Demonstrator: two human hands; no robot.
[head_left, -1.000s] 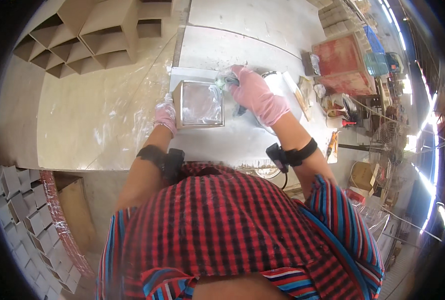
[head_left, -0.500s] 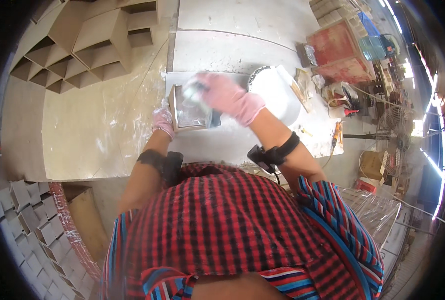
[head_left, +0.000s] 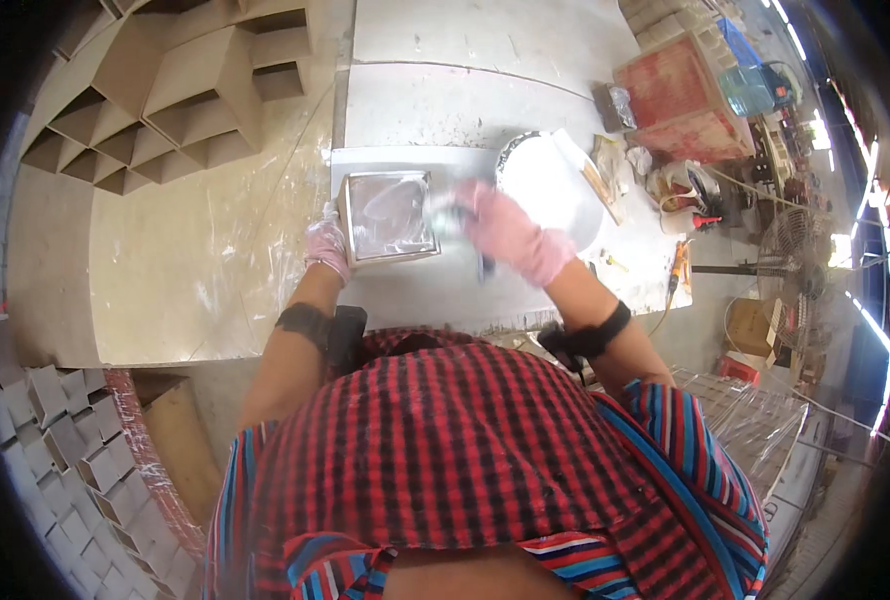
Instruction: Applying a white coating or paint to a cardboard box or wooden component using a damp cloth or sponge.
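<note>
A square open-topped box mould [head_left: 389, 216] with a shiny inner face stands on the grey bench [head_left: 445, 290]. My left hand [head_left: 326, 246], in a pink glove, grips its left edge. My right hand [head_left: 510, 233], also pink-gloved and blurred by motion, is at the box's right side with something pale and blurred in its fingers. A thin dark tool [head_left: 486, 266] lies on the bench under that hand. A white round bowl [head_left: 550, 183] sits just right of the box.
Several open cardboard cells [head_left: 180, 95] are stacked at the upper left, more grey ones [head_left: 60, 440] at the lower left. A red crate [head_left: 680, 100], a water jug [head_left: 755, 88], clutter and a fan [head_left: 800, 250] stand to the right. Clear plastic sheet [head_left: 205, 250] covers the left surface.
My right hand went left over the box's top, then back to its right side. My view shifted so the box now sits lower in the picture. My left hand kept hold of the box.
</note>
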